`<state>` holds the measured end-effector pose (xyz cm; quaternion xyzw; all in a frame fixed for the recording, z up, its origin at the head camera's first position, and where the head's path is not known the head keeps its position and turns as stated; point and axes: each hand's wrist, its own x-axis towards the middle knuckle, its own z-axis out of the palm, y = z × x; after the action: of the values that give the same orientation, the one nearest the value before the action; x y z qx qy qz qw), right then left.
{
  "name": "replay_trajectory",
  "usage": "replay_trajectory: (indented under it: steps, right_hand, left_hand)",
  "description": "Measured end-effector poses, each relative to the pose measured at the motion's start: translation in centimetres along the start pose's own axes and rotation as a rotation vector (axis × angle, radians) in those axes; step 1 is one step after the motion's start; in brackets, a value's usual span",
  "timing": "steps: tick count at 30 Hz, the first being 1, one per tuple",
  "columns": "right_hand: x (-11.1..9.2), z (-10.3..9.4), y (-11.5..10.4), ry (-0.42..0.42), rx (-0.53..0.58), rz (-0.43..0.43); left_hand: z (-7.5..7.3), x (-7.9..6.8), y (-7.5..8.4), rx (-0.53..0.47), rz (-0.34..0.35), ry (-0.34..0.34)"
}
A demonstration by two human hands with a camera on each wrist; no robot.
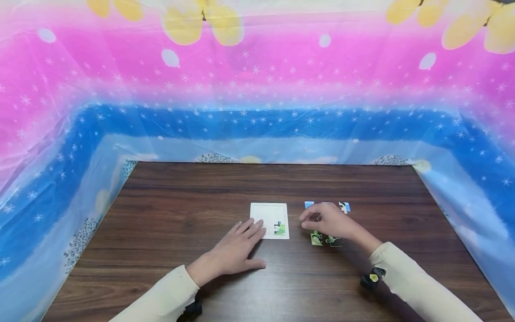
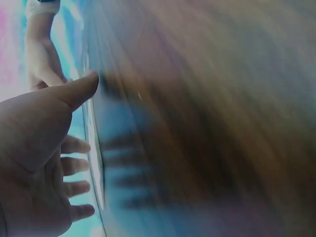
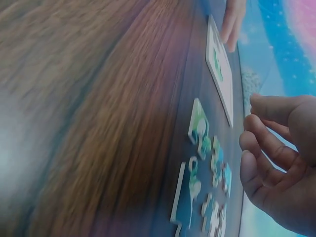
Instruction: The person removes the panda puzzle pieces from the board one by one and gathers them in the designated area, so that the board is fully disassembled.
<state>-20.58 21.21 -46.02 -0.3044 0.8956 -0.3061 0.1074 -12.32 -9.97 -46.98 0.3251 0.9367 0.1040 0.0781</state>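
A white square puzzle board [image 1: 267, 211] lies on the table, with one green puzzle piece [image 1: 280, 229] in its near right corner. My left hand [image 1: 237, 250] has its fingers spread, fingertips over the left side of the board and thumb out to the right. To the right of the board, my right hand [image 1: 331, 219] hovers above loose puzzle pieces [image 1: 316, 239]. In the right wrist view its fingers [image 3: 256, 173] are loosely bent, the thumb stands apart, and nothing shows between them. The hand hides some of the pieces in the head view.
The dark wooden table [image 1: 181, 192] extends around both hands. Behind it and along its sides hangs a pink and blue cloth [image 1: 257, 120] with snowflakes. More loose pieces [image 1: 345, 207] lie beyond the right hand. A dark device [image 1: 372, 278] is worn at the right wrist.
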Motion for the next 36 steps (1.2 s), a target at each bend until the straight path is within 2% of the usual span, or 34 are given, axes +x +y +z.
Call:
replay_trajectory:
  steps: [5, 18, 24, 32, 36]
  right_hand:
    - [1.2, 0.8, -0.6, -0.022, 0.012, -0.023]
    - [3.5, 2.7, -1.4, -0.018, -0.048, -0.068]
    - [3.9, 3.1, -1.9, -0.020, -0.072, -0.054]
    - [4.3, 3.5, -2.0, -0.025, -0.094, -0.119]
    - [4.3, 3.6, -2.3, -0.033, -0.106, -0.109]
  left_hand:
    - [0.1, 0.1, -0.9, -0.010, 0.019, -0.020]
    - [0.2, 0.1, -0.9, -0.025, 0.009, -0.033]
    - [0.3, 0.1, -1.0, -0.040, 0.009, -0.037]
    - [0.3, 0.0, -1.0, -0.045, 0.007, -0.035]
    - [0.4, 0.0, -1.1, -0.044, 0.014, -0.028]
